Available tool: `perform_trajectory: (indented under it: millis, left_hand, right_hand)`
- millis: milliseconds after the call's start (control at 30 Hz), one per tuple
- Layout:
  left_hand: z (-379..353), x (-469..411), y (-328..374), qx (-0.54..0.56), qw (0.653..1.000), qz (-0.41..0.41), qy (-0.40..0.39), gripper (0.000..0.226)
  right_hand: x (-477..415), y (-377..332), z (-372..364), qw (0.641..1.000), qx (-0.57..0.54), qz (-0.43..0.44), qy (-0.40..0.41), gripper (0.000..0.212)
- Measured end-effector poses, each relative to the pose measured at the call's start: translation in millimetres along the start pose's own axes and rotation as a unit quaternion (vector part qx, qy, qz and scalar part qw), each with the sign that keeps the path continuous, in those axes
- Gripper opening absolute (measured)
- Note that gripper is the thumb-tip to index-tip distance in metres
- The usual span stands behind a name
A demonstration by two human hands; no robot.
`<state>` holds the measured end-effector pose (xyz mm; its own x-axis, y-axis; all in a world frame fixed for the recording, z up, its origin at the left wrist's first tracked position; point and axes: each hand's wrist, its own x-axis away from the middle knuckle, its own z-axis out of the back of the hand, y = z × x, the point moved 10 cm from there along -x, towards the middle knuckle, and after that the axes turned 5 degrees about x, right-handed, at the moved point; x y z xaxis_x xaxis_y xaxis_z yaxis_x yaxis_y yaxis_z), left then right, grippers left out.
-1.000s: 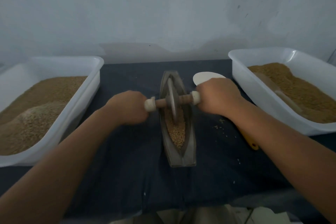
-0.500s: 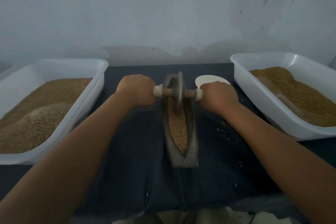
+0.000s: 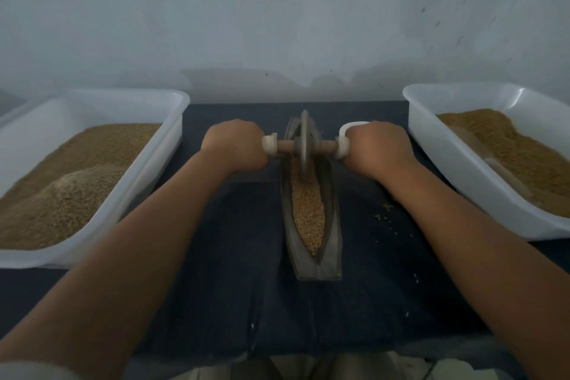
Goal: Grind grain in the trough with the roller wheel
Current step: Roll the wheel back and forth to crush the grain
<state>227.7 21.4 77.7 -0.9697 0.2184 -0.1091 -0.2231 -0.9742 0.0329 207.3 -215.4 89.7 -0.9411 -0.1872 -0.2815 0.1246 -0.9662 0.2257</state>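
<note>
Head view: A person works a roller wheel (image 3: 304, 145) at the far, 12 o'clock end of a narrow boat-shaped trough (image 3: 319, 265) on a dark-covered bench (image 3: 234, 256). The left hand (image 3: 234, 145) and right hand (image 3: 376, 146) each curl tightly round 1 end of the wooden axle, which runs from 9 to 3 o'clock. The wheel stands upright between the 2 hands, about equally near each. The trough's long axis runs from 12 to 6 o'clock, square to the axle. Nearly all the visible grain (image 3: 308, 213) lies on the 6 o'clock side of the wheel, so the next stroke is likely a straight pull toward the body.

Compared with 1 second ago, the wheel has gone from mid-trough to the far end, both arms have stretched out, and the grain bed behind it lies uncovered.

A white tub of grain (image 3: 172, 145) sits at 9 o'clock and another (image 3: 431, 145) at 3 o'clock. A few spilled kernels (image 3: 385, 216) dot the bench by the right forearm.
</note>
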Motion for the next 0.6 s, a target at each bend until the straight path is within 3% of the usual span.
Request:
perform_trajectory:
  millis: [133, 300, 500, 600]
  left_hand:
    - [-12.3, 30.5, 2.4, 0.036, 0.998, -0.025, -0.047, 0.023]
    - [-23.2, 86.6, 4.7, 0.04, 0.993, -0.09, -0.072, 0.028]
    - [-7.6, 20.3, 3.0, 0.006, 0.999, -0.024, -0.023, 0.03]
    - [-2.0, 0.9, 4.2, 0.003, 0.999, -0.019, -0.035, 0.026]
  right_hand:
    - [18.3, -3.2, 11.3, 0.999, -0.019, 0.028, -0.003, 0.026]
    - [76.3, -0.3, -0.6, 0.988, -0.081, 0.088, -0.097, 0.031]
    - [30.4, -3.2, 5.6, 0.996, 0.016, 0.028, 0.08, 0.031]
    - [21.9, -1.8, 9.8, 0.994, 0.021, -0.005, 0.104, 0.032]
